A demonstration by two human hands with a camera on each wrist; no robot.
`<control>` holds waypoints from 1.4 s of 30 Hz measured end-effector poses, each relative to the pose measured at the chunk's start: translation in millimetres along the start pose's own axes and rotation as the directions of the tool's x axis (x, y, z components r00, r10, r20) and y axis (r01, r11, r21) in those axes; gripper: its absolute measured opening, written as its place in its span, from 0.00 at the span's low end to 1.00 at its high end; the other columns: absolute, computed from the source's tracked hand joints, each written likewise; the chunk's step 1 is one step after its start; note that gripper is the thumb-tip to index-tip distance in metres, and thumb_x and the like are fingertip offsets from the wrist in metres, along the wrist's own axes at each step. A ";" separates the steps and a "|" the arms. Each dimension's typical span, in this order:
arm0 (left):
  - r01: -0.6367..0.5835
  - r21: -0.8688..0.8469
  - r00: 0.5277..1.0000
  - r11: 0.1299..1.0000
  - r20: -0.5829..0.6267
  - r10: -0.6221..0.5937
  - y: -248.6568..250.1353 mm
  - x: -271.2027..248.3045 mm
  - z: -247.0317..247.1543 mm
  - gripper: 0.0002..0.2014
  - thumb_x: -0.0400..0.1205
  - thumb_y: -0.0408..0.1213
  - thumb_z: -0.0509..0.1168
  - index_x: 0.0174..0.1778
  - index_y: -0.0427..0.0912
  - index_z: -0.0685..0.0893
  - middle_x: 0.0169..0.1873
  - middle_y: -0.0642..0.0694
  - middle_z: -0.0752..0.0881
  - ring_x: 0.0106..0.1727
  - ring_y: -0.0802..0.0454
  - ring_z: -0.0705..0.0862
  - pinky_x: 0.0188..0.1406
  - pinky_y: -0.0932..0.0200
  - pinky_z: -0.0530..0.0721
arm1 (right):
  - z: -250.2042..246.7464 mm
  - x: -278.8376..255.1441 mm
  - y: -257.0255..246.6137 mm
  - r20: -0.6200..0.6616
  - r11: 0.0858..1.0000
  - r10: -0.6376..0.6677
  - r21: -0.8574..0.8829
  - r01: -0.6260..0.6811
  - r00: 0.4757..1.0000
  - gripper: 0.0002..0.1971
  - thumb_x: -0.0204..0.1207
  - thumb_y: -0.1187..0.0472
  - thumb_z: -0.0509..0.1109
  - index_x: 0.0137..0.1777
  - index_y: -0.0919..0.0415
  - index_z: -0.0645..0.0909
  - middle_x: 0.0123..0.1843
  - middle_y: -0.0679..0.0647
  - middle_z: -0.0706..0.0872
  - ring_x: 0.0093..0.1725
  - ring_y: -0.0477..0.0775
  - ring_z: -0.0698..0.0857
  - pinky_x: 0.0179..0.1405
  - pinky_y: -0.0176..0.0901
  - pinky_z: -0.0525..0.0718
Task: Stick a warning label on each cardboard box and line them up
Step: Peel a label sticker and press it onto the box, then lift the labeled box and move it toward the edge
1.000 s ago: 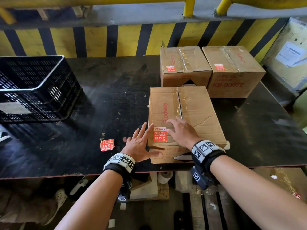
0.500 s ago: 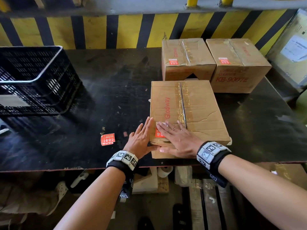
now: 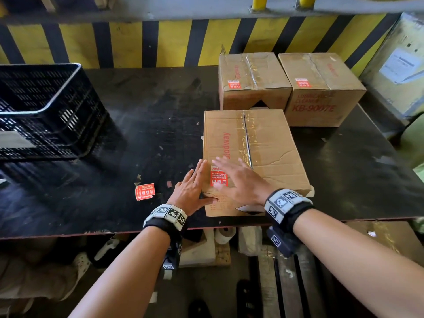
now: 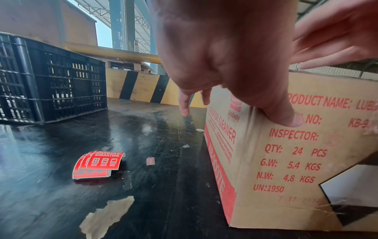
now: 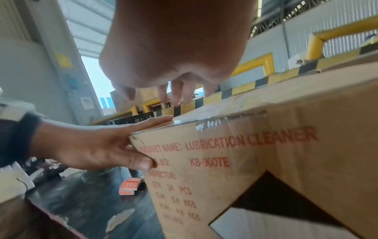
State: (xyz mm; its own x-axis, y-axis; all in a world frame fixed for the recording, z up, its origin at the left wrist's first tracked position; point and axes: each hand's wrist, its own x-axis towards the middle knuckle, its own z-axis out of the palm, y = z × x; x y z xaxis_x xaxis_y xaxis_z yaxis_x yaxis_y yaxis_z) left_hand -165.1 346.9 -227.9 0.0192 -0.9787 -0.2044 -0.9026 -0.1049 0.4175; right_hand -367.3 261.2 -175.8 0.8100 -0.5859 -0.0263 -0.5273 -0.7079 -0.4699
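The near cardboard box (image 3: 270, 154) lies at the table's front edge with a red warning label (image 3: 219, 178) stuck on the near left of its top. My left hand (image 3: 194, 183) lies flat against the box's left side at the front corner. Its fingers are straight and its thumb (image 4: 286, 116) presses the front face. My right hand (image 3: 237, 176) is spread flat over the top just right of the label, blurred; I cannot tell whether it touches. Two labelled boxes (image 3: 253, 72) (image 3: 321, 74) stand side by side behind.
A small stack of spare red labels (image 3: 145, 191) lies on the black table (image 3: 137, 125) left of my left hand. A black plastic crate (image 3: 46, 111) stands at the far left. A yellow-and-black striped barrier (image 3: 174, 42) runs behind the table, and another carton (image 3: 399, 63) stands at the far right.
My right hand slid across the label and moved on forward and to the right, so the label shows again. The left hand stayed at the box's front left corner.
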 end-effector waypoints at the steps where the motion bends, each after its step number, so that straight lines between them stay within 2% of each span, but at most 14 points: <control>1: -0.001 -0.007 1.000 1.000 0.001 0.001 -0.1 -0.5 -0.3 0.61 0.79 0.61 0.75 0.90 0.58 0.30 0.91 0.58 0.35 0.93 0.43 0.47 0.79 0.21 0.66 | 1.9 4.9 -1.3 0.073 0.997 0.033 -0.071 -0.028 0.997 0.42 0.84 0.32 0.55 0.92 0.51 0.50 0.94 0.48 0.51 0.92 0.50 0.48 0.91 0.68 0.44; 4: -0.013 -0.028 1.000 1.000 -0.001 0.013 2.4 -1.9 -2.1 0.61 0.79 0.58 0.75 0.90 0.57 0.31 0.91 0.56 0.36 0.93 0.43 0.49 0.79 0.20 0.67 | 13.8 10.9 -4.3 0.238 0.979 0.079 -0.200 -0.030 0.968 0.47 0.82 0.25 0.48 0.93 0.51 0.38 0.93 0.46 0.38 0.92 0.50 0.38 0.90 0.70 0.40; 9: -0.004 -0.036 1.000 0.999 0.015 0.004 7.5 -5.2 -5.4 0.60 0.81 0.46 0.76 0.90 0.54 0.30 0.92 0.53 0.39 0.93 0.43 0.49 0.80 0.19 0.62 | 27.9 -1.4 -10.6 0.236 0.961 0.091 -0.277 -0.023 0.967 0.48 0.83 0.25 0.45 0.92 0.54 0.35 0.92 0.47 0.33 0.91 0.51 0.34 0.90 0.68 0.38; 15: -0.024 -0.042 1.000 0.999 0.000 0.024 3.5 -3.7 -4.4 0.61 0.80 0.57 0.74 0.88 0.56 0.27 0.92 0.53 0.40 0.92 0.43 0.51 0.80 0.22 0.65 | 22.9 -19.2 -3.5 0.187 0.987 0.039 -0.163 -0.009 0.982 0.44 0.85 0.29 0.52 0.93 0.49 0.39 0.93 0.45 0.37 0.92 0.48 0.38 0.90 0.68 0.39; 17: -0.054 -0.110 0.999 0.992 -0.010 0.053 4.1 -2.7 -6.2 0.64 0.78 0.57 0.76 0.88 0.57 0.27 0.93 0.50 0.47 0.91 0.44 0.58 0.82 0.29 0.71 | 13.3 -28.2 11.8 0.083 0.992 0.072 -0.109 -0.062 0.994 0.47 0.81 0.26 0.57 0.92 0.45 0.41 0.93 0.44 0.41 0.92 0.48 0.41 0.89 0.73 0.42; 21: -0.039 -0.241 0.998 0.970 -0.051 0.027 12.3 2.7 -8.7 0.66 0.72 0.43 0.85 0.91 0.47 0.39 0.90 0.46 0.57 0.85 0.46 0.70 0.82 0.46 0.75 | -14.5 -55.2 60.3 -0.039 0.957 0.233 -0.168 -0.236 0.972 0.60 0.67 0.15 0.61 0.92 0.42 0.41 0.93 0.47 0.39 0.92 0.54 0.41 0.86 0.80 0.43; 24: 0.002 -0.286 0.999 0.958 -0.042 -0.015 21.1 8.4 -10.7 0.73 0.67 0.43 0.88 0.90 0.53 0.33 0.89 0.47 0.59 0.84 0.48 0.70 0.81 0.46 0.74 | -30.7 -78.7 95.4 -0.088 0.896 0.381 -0.211 -0.391 0.920 0.68 0.58 0.13 0.66 0.91 0.41 0.38 0.93 0.48 0.36 0.92 0.59 0.37 0.85 0.80 0.39; 27: 0.001 -0.328 0.998 0.945 -0.058 -0.021 26.6 12.3 -11.6 0.77 0.62 0.43 0.90 0.89 0.59 0.33 0.82 0.51 0.72 0.79 0.51 0.77 0.77 0.42 0.80 | -36.2 -98.2 122.4 -0.091 0.834 0.525 -0.143 -0.533 0.846 0.71 0.58 0.25 0.81 0.91 0.39 0.36 0.93 0.50 0.32 0.91 0.64 0.34 0.85 0.79 0.41; 29: 0.013 -0.336 0.996 0.942 -0.075 -0.041 29.0 12.8 -9.3 0.76 0.61 0.41 0.91 0.88 0.58 0.35 0.74 0.53 0.78 0.72 0.54 0.82 0.72 0.44 0.85 | -35.0 -106.7 131.3 -0.070 0.809 0.583 -0.044 -0.586 0.809 0.73 0.58 0.35 0.88 0.91 0.39 0.35 0.92 0.51 0.30 0.91 0.68 0.38 0.87 0.78 0.50; 32: 0.043 -0.337 0.991 0.941 -0.105 -0.083 34.1 11.1 -5.9 0.75 0.62 0.39 0.90 0.89 0.59 0.35 0.71 0.56 0.80 0.67 0.57 0.81 0.64 0.54 0.81 | -30.3 -111.4 135.2 -0.049 0.831 0.546 0.161 -0.533 0.836 0.73 0.58 0.43 0.91 0.91 0.38 0.38 0.94 0.54 0.44 0.90 0.70 0.57 0.82 0.73 0.67; 34: 0.067 -0.335 0.986 0.940 -0.125 -0.114 36.4 10.3 -3.4 0.76 0.62 0.40 0.90 0.89 0.62 0.36 0.73 0.57 0.79 0.68 0.56 0.80 0.65 0.52 0.81 | -27.3 -111.1 135.9 -0.075 0.850 0.499 0.234 -0.471 0.863 0.73 0.55 0.42 0.92 0.91 0.36 0.41 0.93 0.53 0.56 0.88 0.67 0.63 0.81 0.71 0.71; 37: 0.123 -0.332 0.978 0.935 -0.118 -0.170 40.6 8.8 -2.3 0.76 0.61 0.45 0.91 0.91 0.60 0.38 0.83 0.51 0.73 0.79 0.47 0.76 0.77 0.43 0.76 | -23.9 -110.2 138.9 -0.104 0.859 0.473 0.276 -0.431 0.875 0.73 0.53 0.41 0.92 0.91 0.37 0.44 0.92 0.53 0.60 0.88 0.67 0.64 0.81 0.70 0.70; 40: 0.140 -0.336 0.976 0.931 -0.111 -0.187 45.4 9.0 -1.6 0.75 0.62 0.43 0.91 0.92 0.55 0.38 0.87 0.49 0.66 0.84 0.45 0.71 0.82 0.42 0.72 | -22.6 -109.9 140.5 -0.109 0.863 0.455 0.301 -0.406 0.884 0.73 0.53 0.41 0.92 0.92 0.40 0.45 0.92 0.53 0.60 0.87 0.66 0.65 0.82 0.72 0.69; 42: 0.140 -0.338 0.973 0.931 -0.128 -0.192 52.3 7.3 -1.8 0.74 0.64 0.43 0.90 0.92 0.51 0.39 0.90 0.50 0.60 0.86 0.46 0.67 0.83 0.45 0.68 | -23.5 -110.9 138.5 -0.129 0.858 0.451 0.337 -0.389 0.883 0.73 0.53 0.41 0.92 0.92 0.42 0.47 0.92 0.52 0.59 0.88 0.64 0.64 0.83 0.67 0.68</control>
State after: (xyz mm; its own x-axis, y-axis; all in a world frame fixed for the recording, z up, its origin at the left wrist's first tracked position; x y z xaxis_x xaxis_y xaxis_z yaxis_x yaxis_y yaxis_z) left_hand -211.4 334.0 -206.0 0.2475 -0.9546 -0.1658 -0.6924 -0.2940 0.6589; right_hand -536.2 218.9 -217.2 0.4445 -0.8875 -0.1213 -0.6807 -0.2466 -0.6898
